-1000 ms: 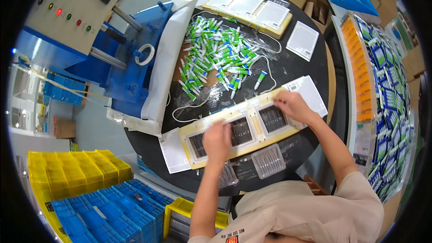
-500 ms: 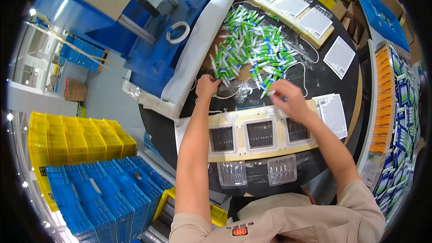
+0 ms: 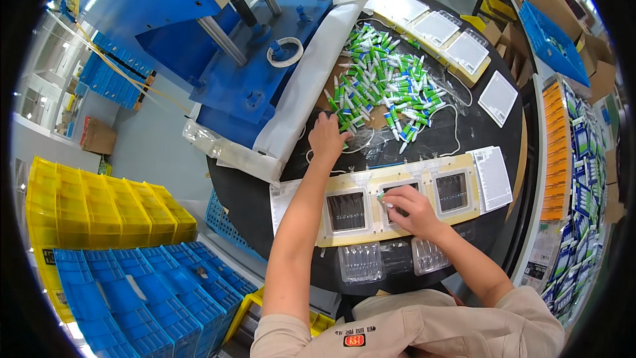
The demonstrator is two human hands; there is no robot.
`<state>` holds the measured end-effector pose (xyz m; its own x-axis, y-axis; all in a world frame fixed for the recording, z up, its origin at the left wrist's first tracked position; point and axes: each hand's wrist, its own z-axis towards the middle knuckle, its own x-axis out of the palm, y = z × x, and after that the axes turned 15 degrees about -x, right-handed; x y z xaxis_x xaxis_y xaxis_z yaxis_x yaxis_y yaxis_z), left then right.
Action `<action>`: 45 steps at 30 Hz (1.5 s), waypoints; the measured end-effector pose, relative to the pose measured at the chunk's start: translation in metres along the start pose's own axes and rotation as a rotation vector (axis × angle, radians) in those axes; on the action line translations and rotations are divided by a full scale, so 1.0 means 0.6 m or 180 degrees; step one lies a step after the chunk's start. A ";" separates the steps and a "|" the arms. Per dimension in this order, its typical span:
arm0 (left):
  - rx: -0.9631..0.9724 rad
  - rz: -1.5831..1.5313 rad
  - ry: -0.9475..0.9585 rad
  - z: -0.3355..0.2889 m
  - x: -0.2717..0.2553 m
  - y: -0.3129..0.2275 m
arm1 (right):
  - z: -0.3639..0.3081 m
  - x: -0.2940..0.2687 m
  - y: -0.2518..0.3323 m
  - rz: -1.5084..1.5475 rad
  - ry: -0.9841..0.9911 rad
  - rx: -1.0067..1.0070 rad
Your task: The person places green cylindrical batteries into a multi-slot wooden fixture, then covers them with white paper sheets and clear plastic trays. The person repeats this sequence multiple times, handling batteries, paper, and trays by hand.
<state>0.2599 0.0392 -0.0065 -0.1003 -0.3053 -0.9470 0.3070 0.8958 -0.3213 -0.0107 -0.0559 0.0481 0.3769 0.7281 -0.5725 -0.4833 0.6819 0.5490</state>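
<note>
Small green-and-white tubes, several with blue bands, lie in a loose heap on the round black table. At the heap's near left edge is my left hand, its fingers curled and partly hidden; what they hold, if anything, cannot be made out. My right hand pinches a small tube, mostly covered by the fingers, over the middle window of a cream fixture. This fixture has three framed openings with dark slots; the left opening and right opening show beside my hand.
Clear blister trays lie on the near side. White printed cards flank the fixture. A second fixture carrying cards stands at the far right. A blue press rises at left, beside stacked yellow crates and blue crates.
My right hand has moved from the heap's near edge back to the fixture's middle window, with a small tube between its fingers. My left hand stays by the heap's left edge. The view has shifted.
</note>
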 end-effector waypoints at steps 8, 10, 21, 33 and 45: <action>0.1004 -0.1322 0.0233 0.002 -0.040 -0.021 | -0.005 0.007 0.012 0.1255 -0.0921 0.1603; 0.1176 -0.2085 0.0174 -0.060 -0.078 0.023 | -0.002 0.019 0.019 0.0445 -0.0467 0.0507; 0.1532 -0.0766 -0.0991 -0.361 -0.076 0.162 | 0.000 0.126 0.013 -0.0540 0.0656 -0.1201; 0.1423 -0.0958 -0.0703 -0.370 -0.056 0.169 | -0.010 0.155 -0.011 0.0700 0.0771 -0.0454; 0.1171 -0.0896 -0.0694 -0.308 -0.073 0.150 | 0.118 0.106 -0.100 0.0952 -0.0106 0.1021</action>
<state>0.1171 0.1930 0.0054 -0.0392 -0.6138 -0.7885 0.6132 0.6083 -0.5040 0.0983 -0.0455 0.0223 0.2854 0.8951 -0.3425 -0.3072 0.4240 0.8520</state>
